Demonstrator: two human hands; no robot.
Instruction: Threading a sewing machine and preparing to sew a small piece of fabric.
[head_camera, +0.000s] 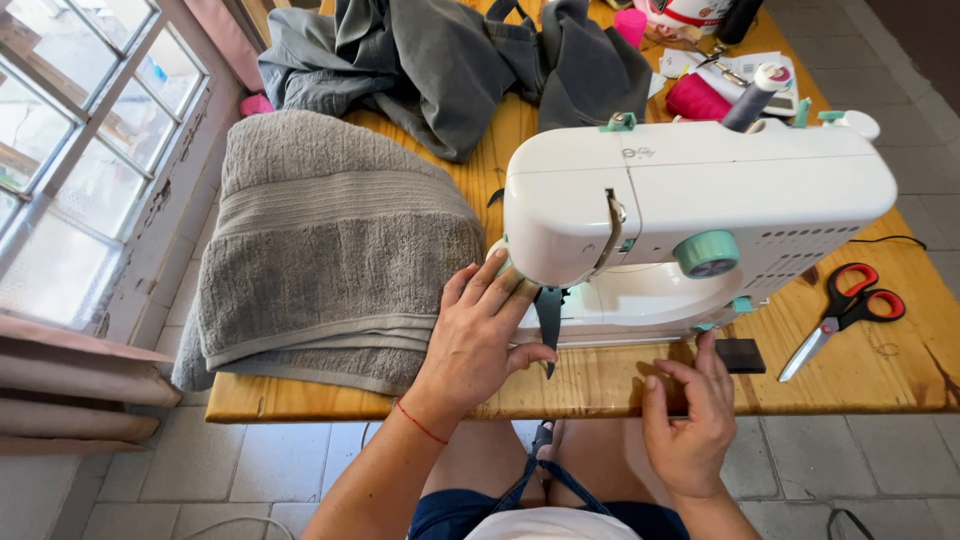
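A white sewing machine (700, 210) with mint green knobs stands on the wooden table (600, 385). My left hand (480, 335) lies flat by the needle end, fingers spread, pressing a narrow dark strap (549, 320) that runs under the machine head and hangs over the table edge toward my lap. My right hand (688, 425) is at the table's front edge, fingers lightly curled, touching a small dark fabric piece (742, 355) beside the machine base. A red thread band circles my left wrist.
A folded grey towel (320, 250) lies left of the machine. Grey garments (440, 55) are heaped at the back. Red-handled scissors (845, 315) rest at the right. Thread spools (752, 95) and small items sit behind the machine. A window (70, 150) is left.
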